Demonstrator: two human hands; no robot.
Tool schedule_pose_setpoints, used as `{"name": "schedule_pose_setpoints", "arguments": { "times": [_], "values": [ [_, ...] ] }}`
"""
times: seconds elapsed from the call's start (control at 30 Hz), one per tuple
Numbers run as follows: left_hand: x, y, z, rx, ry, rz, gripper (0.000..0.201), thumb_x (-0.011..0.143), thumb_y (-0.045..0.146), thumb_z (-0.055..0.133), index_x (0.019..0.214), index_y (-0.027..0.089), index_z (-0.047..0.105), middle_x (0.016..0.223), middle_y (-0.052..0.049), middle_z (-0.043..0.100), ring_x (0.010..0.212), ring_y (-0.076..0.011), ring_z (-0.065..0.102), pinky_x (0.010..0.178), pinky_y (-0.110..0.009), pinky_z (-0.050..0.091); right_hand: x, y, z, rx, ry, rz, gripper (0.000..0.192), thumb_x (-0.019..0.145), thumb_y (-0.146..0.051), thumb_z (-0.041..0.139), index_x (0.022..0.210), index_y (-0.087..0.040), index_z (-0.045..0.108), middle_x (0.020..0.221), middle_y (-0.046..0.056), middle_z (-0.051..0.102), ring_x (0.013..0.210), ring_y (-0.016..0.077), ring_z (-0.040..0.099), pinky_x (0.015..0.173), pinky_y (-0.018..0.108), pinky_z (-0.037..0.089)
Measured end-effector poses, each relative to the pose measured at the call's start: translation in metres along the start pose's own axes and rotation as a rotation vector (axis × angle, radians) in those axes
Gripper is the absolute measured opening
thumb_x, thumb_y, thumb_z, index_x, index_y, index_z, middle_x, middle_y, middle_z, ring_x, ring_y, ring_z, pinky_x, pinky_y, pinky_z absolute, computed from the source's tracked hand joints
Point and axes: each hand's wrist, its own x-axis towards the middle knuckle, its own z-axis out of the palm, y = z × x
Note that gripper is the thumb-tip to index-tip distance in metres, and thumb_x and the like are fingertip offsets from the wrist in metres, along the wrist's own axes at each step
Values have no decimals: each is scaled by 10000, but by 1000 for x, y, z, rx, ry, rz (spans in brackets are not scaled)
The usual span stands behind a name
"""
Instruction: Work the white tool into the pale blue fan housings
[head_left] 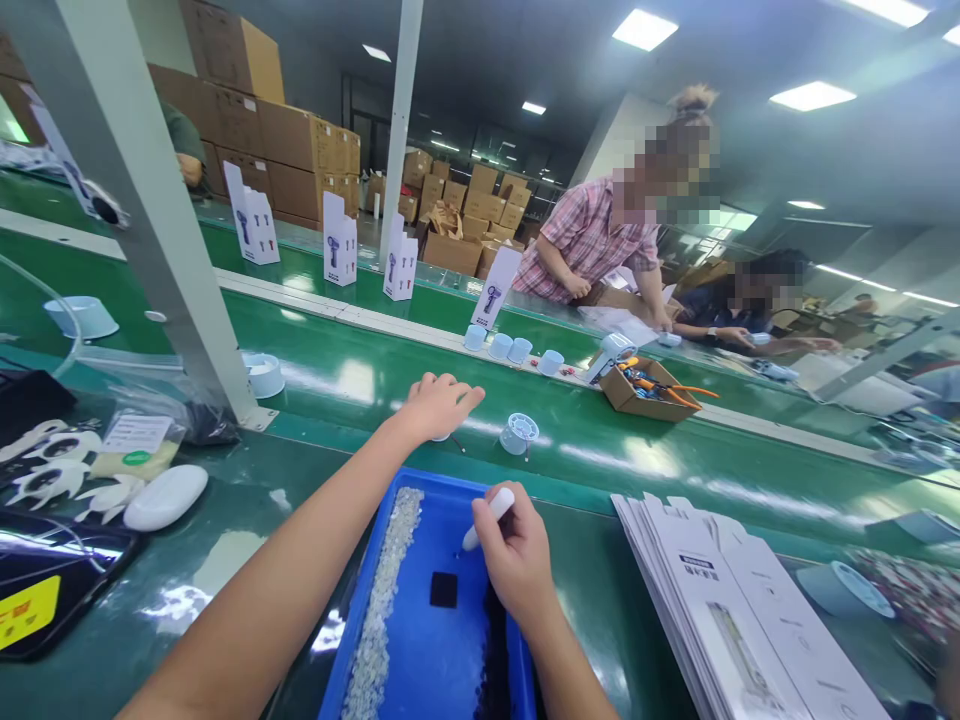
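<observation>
My left hand reaches over the green conveyor belt, palm down with its fingers apart. Under it shows the edge of a small pale part with a short dark wire; most of that part is hidden. Just right of it stands a round light-blue housing with a spoked top and a wire. My right hand is closed around a white pen-like tool, tip down over a blue tray. Small clear pieces line the tray's left side, small dark pieces its right, and a black square lies between.
A stack of printed cartons lies to the right. On the left are a white oval object and a metal post. Across the belt are light-blue cups, a cardboard box of tools and people working.
</observation>
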Motion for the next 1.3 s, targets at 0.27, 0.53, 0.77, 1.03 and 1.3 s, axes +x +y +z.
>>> {"name": "schedule_pose_setpoints", "arguments": {
  "times": [0.27,0.53,0.77,1.03,1.3],
  "values": [
    [4,-26,20,-83,-119,-12,389,685,260,678,1069,232,628,1147,-124,593,1171,-367,480,980,-496,371,0,-6,2,-71,-56,14,248,894,-347,511,690,-227,434,593,-48,443,540,120,416,536,247,330],
    [3,7,-2,-681,177,-18,356,759,383,631,1034,200,501,975,-72,611,904,-227,587,825,-372,474,-2,-11,4,-60,-226,-53,147,887,-288,525,766,-226,470,717,-19,501,645,131,458,624,246,380],
    [-3,35,-38,-1285,258,-57,203,882,337,412,838,179,532,876,-53,617,768,-138,581,652,-255,492,-4,-18,-6,-18,-72,-189,172,871,-212,519,719,-225,439,665,-32,457,607,123,435,590,241,362],
    [-11,44,-32,-1390,229,-161,178,792,328,585,751,157,609,700,-25,598,612,-128,535,547,-243,459,-6,-25,-5,-27,-373,-189,117,864,-209,541,750,-204,515,697,-23,549,640,113,512,620,232,405],
    [-5,43,4,-1149,199,-232,235,712,382,645,640,163,597,582,1,547,518,-122,468,465,-231,376,5,-9,-12,236,464,-199,115,927,-261,527,1036,-244,559,964,8,603,815,125,666,761,271,538]
  ]
}}
